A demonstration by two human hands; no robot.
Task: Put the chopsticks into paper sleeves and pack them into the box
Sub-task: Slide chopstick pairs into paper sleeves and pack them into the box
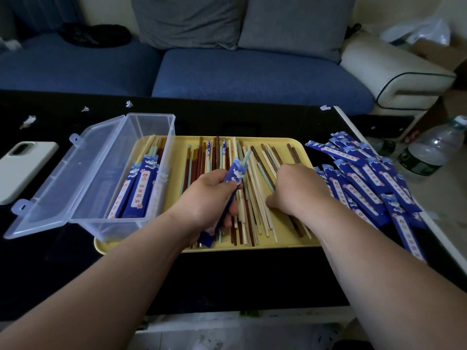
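1. Far left on the black table [63,261]: a white phone [24,168], lying flat.
2. Next, a clear plastic box [106,221], lid open, holding sleeved chopsticks [141,185]; sits on the left end of a yellow tray [290,242].
3. Left hand [209,195], closed around a blue paper sleeve [227,195] with a pale green chopstick [246,156] poking out.
4. Loose chopsticks [255,198] spread across the tray.
5. Right hand [298,185], palm down on them; finger grip hidden, cannot tell.
6. Far right: a pile of empty sleeves [366,178].
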